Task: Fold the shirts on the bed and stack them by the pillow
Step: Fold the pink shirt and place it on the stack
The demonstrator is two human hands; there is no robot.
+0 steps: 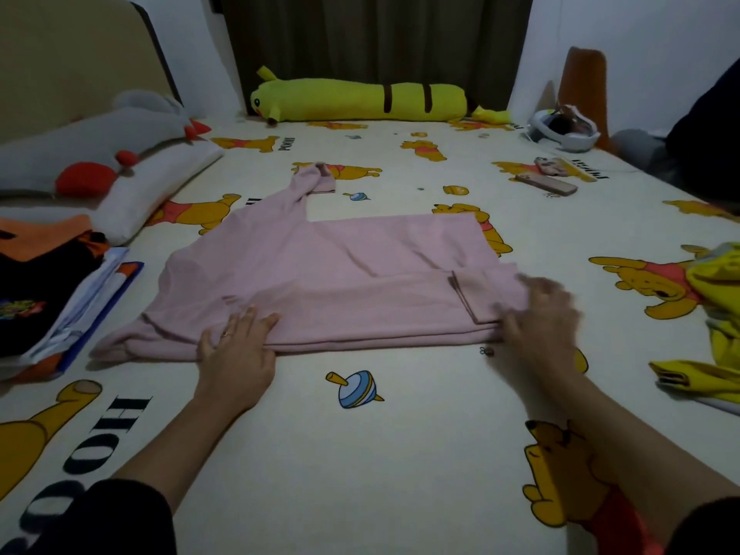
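Here, a pink shirt point(332, 270) lies spread in the middle of the bed point(400, 454), its near long edge folded over and one sleeve trailing toward the far edge. The left hand point(236, 346) rests flat on that near fold, fingers point(250, 318) spread and straight on the cloth. The right hand point(540, 314) lies on the shirt's right end where a sleeve cuff is turned in; it is blurred, so I cannot tell how its fingers lie. Toward the left edge, a stack of folded shirts point(52, 282) sits beside the white pillow point(152, 182). Yellow clothes point(716, 326) are heaped at the right edge. A long yellow plush toy point(360, 100) runs along the far edge.
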